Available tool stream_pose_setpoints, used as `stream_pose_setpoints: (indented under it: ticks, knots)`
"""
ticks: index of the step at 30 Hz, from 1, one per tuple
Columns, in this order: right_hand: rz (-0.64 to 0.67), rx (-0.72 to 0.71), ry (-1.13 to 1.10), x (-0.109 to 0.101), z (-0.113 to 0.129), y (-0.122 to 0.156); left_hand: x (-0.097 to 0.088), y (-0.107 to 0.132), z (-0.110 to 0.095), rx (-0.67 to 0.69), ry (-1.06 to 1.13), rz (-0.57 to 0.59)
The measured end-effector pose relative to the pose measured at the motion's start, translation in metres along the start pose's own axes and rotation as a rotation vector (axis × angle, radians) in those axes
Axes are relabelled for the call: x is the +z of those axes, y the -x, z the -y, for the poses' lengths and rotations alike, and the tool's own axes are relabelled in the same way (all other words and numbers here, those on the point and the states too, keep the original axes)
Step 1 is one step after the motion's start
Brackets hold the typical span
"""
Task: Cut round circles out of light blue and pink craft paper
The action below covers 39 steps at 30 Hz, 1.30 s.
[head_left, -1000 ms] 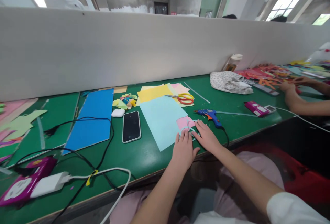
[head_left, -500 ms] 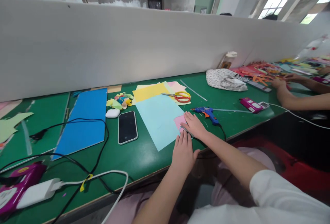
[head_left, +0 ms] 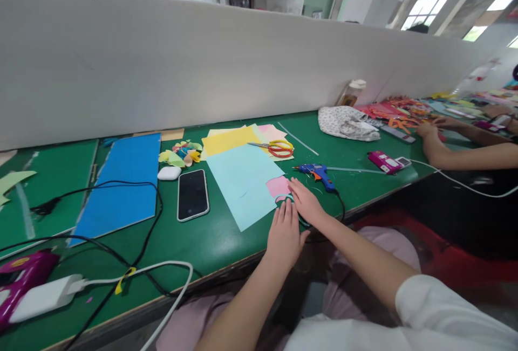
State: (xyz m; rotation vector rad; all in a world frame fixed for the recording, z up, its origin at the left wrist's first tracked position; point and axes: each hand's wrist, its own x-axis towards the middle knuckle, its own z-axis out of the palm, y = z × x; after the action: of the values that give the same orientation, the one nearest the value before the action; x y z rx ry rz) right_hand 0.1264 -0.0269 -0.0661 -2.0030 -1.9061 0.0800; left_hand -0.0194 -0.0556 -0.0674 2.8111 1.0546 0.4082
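Fingers stretched, my left hand point(head_left: 285, 232) lies flat near the table's front edge, beside the lower right corner of a light blue sheet point(head_left: 242, 189). My right hand point(head_left: 306, 202) also rests with extended fingers, close against the left one. A pink paper piece point(head_left: 277, 186) pokes out at the right hand's fingertips, partly over the blue sheet. Thin curved light blue paper strips point(head_left: 283, 197) show by the fingers; what lies beneath the palms is hidden. Scissors with yellow and red handles point(head_left: 280, 149) lie on stacked coloured sheets point(head_left: 226, 143) behind.
A blue glue gun point(head_left: 318, 174) with its cord lies right of my hands. To the left are a phone point(head_left: 192, 194), a white case point(head_left: 169, 173), petal-like paper pieces point(head_left: 182, 154), a blue board point(head_left: 121, 189) and tangled cables. Another person's arms point(head_left: 457, 149) are at far right.
My hands have drawn slightly toward the table edge. More of the pink piece and a curved blue strip now show. The whole view has shifted a little.
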Motion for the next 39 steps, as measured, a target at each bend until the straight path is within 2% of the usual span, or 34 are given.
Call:
stream_pose_setpoints:
  ticks: [7, 12, 16, 21, 27, 35, 39]
  knots:
    - [0.016, -0.056, 0.035, 0.003, 0.011, -0.045, 0.002, -0.002, -0.003, -0.059, -0.004, -0.042]
    - [0.075, -0.042, 0.065, 0.010, 0.009, -0.048, 0.004, -0.002, -0.001, -0.047, -0.009, -0.018]
    - [0.065, -0.021, 0.070, 0.005, 0.001, -0.029, 0.003, -0.003, 0.000, -0.035, -0.006, -0.013]
    - [0.027, 0.006, 0.077, -0.002, -0.008, 0.014, 0.001, -0.001, -0.001, -0.012, 0.000, -0.032]
    - [-0.024, -0.042, 0.058, -0.008, 0.003, 0.062, 0.003, 0.011, 0.000, 0.130, 0.023, -0.093]
    - [-0.105, -0.157, -0.024, 0.003, 0.023, 0.090, 0.009, 0.032, 0.017, 0.331, 0.063, -0.345]
    - [-0.139, -0.187, -0.045, -0.001, 0.018, 0.090, 0.004, 0.039, 0.023, 0.418, 0.076, -0.472]
